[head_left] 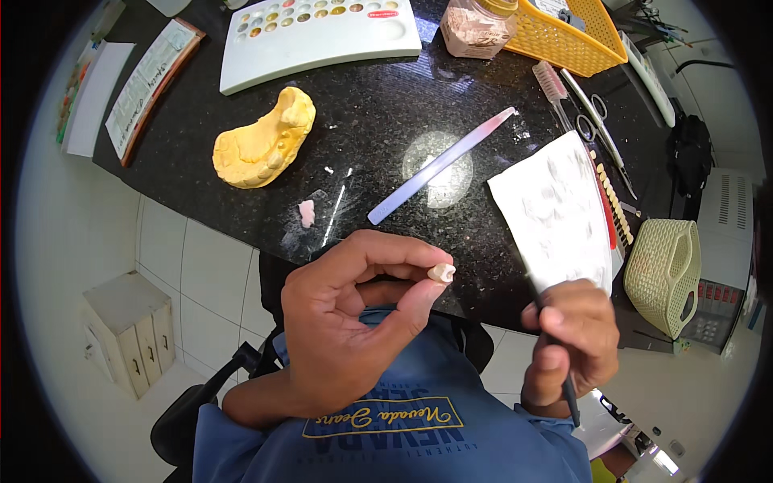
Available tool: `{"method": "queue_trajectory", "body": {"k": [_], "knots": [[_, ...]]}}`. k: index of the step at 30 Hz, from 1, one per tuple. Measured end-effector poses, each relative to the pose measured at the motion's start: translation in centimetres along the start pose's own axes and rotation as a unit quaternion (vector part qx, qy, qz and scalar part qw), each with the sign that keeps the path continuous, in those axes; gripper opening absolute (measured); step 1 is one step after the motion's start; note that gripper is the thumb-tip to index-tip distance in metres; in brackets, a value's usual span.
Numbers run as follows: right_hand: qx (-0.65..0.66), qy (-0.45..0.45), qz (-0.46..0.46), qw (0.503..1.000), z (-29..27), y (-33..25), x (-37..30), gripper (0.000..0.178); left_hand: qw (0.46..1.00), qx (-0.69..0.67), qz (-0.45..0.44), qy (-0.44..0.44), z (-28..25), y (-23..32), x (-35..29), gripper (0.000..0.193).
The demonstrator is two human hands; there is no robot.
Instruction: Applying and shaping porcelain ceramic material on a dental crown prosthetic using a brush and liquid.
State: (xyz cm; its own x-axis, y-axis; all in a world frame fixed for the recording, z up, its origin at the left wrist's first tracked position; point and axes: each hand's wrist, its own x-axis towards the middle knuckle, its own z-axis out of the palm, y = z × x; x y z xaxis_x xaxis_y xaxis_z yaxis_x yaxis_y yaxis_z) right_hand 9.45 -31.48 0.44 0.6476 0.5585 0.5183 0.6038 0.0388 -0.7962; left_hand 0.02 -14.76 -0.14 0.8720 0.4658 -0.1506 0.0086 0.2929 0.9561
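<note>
Between the thumb and index finger of my left hand (354, 302) is a small whitish tooth crown (441, 273), its hollow side partly in sight. My right hand (576, 342) is closed around a slim dark-handled tool (571, 394); motion blurs its upper end, so its kind does not show. That hand is beside the lower edge of a white, smudged paper towel (551, 205). A yellow plaster dental cast (262, 141) rests on the dark table beyond my left hand, with a small pink lump (307, 213) nearer to me.
Tweezers (443, 165) lie diagonally mid-table. Behind stand a white palette (322, 48) with coloured wells, a powder jar (477, 30) and a yellow basket (564, 36). At right are a brush (551, 84), scissors (596, 121), a row of sample teeth (613, 197) and a cream basket (662, 274).
</note>
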Motion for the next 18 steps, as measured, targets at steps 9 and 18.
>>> {"method": "queue_trajectory", "body": {"k": [9,18], "knots": [[0.067,-0.023,0.05,0.996,0.0,0.4,-1.4,0.022,0.998,0.035,-0.051,-0.025,-0.2,0.4,0.2,0.022],[0.068,-0.041,0.079,0.994,-0.1,0.1,-1.5,0.022,0.997,0.027,-0.063,-0.023,-0.2,0.5,0.2,0.025]]}}
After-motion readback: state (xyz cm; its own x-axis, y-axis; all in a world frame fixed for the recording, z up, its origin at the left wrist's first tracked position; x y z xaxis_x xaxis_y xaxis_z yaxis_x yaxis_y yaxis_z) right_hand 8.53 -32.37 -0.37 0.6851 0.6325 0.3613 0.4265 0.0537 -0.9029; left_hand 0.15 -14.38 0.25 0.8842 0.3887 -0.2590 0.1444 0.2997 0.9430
